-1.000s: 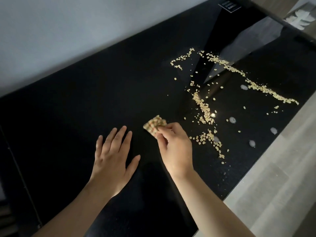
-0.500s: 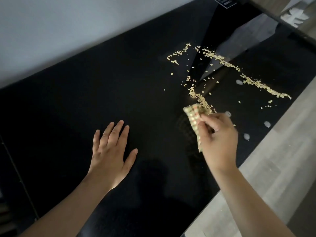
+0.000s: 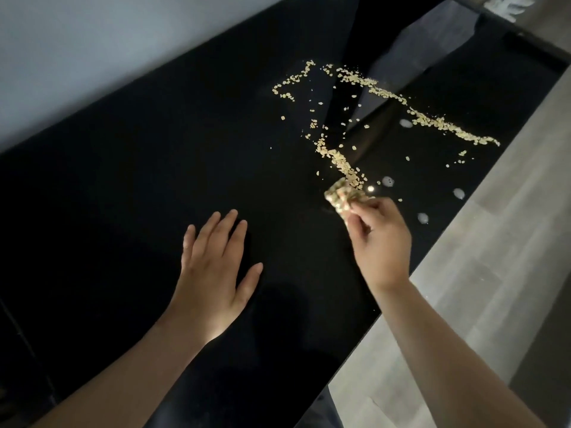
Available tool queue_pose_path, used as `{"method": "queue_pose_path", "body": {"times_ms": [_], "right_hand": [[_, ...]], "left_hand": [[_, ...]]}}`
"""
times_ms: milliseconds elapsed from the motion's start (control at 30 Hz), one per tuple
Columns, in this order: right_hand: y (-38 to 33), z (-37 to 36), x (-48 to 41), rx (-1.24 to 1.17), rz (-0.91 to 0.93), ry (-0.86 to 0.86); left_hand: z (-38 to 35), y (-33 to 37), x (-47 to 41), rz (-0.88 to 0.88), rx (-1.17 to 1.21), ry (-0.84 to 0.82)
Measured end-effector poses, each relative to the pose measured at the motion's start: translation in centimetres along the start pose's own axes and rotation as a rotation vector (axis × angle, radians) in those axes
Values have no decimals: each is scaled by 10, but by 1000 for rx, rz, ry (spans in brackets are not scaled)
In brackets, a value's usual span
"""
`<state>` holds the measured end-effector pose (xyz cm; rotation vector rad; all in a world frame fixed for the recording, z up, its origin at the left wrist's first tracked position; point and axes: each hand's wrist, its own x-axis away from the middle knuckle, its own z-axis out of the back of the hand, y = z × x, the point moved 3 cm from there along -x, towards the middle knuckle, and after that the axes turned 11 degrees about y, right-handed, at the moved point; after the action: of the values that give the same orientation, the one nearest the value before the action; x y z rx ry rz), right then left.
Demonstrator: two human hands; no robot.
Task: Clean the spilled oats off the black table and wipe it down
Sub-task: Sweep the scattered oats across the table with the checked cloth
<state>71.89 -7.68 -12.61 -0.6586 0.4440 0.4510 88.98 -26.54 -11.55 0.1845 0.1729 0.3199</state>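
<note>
The right hand [image 3: 381, 239], right of the frame's centre, pinches a small checked cloth [image 3: 340, 195] between thumb and curled fingers [image 3: 360, 222]. The cloth sticks out up and to the left of the fingertips, bunched, and its upper edge touches the lower end of the middle trail of oats [image 3: 338, 162]. Whether it presses on the black table [image 3: 139, 180] or hangs just above it, I cannot tell. A longer line of oats runs from upper centre toward the right edge of the table, with a short streak and loose flakes to its left. A few pale wet spots [image 3: 387, 181] lie to the right of the cloth and hand. The left hand [image 3: 213, 273] lies palm down on the table at lower centre, fingers straight and a little apart, holding nothing, well apart from the cloth.

A second ago the cloth was just beside the left hand's fingertips; since then the right hand has carried it to the right, to the oat trail. The low cluster of oats seen then is now behind the right hand. The left hand has stayed flat in place.
</note>
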Motion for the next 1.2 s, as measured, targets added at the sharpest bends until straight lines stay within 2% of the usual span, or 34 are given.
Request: {"method": "queue_pose_path", "body": {"times_ms": [200,433,567,733,967,1067,1200], "right_hand": [[6,24,-31,-87,-52,51],[-38,56,67,-181,-31,-120],[-31,45,92,-179,-41,-98],[-10,41,70,-114,5,-45],[58,41,-2,55,-108,39],[58,43,-20,-16,-172,43],[0,42,-3,-195,-111,23]], "left_hand": [[-15,25,-5,-55,-15,-34],[-25,25,-5,-47,-75,-73],[-25,23,-5,-53,-85,-72],[-25,23,-5,-56,-90,-68],[-25,24,-6,-53,-107,-71],[-23,24,-9,-51,-94,-62],[-15,17,-16,-42,1,-12]]}}
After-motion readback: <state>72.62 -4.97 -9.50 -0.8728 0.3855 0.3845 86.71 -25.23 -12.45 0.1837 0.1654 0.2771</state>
